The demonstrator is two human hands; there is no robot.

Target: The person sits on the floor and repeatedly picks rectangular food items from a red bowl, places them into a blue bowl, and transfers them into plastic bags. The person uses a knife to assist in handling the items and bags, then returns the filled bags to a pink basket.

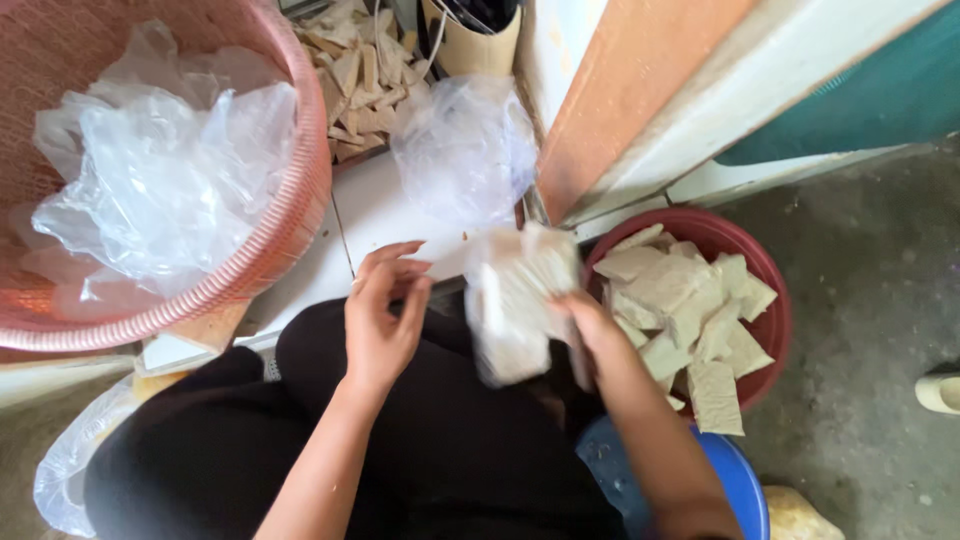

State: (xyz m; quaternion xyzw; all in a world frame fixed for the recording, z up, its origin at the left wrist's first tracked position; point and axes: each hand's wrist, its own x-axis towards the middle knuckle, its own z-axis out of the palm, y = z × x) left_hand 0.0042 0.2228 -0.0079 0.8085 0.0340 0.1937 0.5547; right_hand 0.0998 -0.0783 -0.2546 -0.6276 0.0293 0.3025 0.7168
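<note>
Home food workshop: tiled floor [385, 215], basins [775, 325]

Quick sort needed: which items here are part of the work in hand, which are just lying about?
In use:
right hand gripping clear bag of beige pieces
left hand, empty, beside it
red bowl of loose beige pieces

Lying about:
pink basket with crumpled plastic
blue bucket
empty plastic bag

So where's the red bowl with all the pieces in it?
In the head view, the red bowl sits on the floor on the person's right, just past the right hand and above the blue tub.
</note>
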